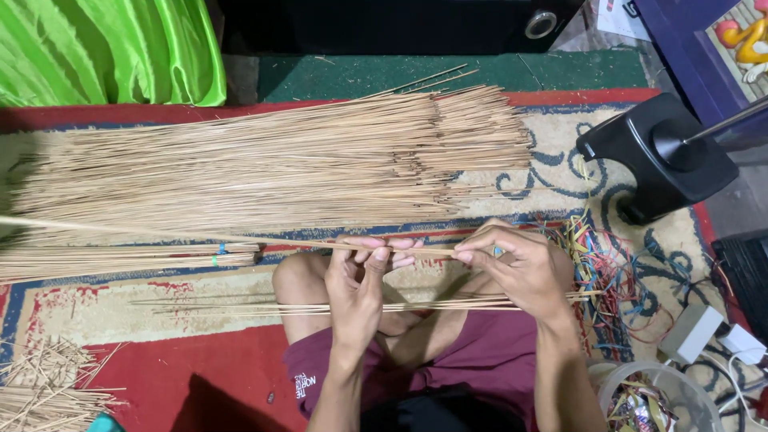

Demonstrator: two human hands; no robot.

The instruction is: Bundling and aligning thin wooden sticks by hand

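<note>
Head cam, person seated cross-legged on patterned rug. Both hands worked a thin bundle of sticks that ran from far left across to the hands, above the knees. Left hand had fingers curled over the bundle, thumb under, gripping it. Right hand pinched the bundle's end betw. thumb and fingertips, a small blue-green bit showing behind the fingers; prob. a band, can't tell.

Large stick pile lay just beyond, fanned across rug. Smaller tied bundle at left. A few loose sticks rested across the lap. Heap of coloured rubber bands near right hand.

Judgement: for a tidy tie, keep ends flush, left grip firm so sticks don't splay, wrap close to the end w/ even tension.
</note>
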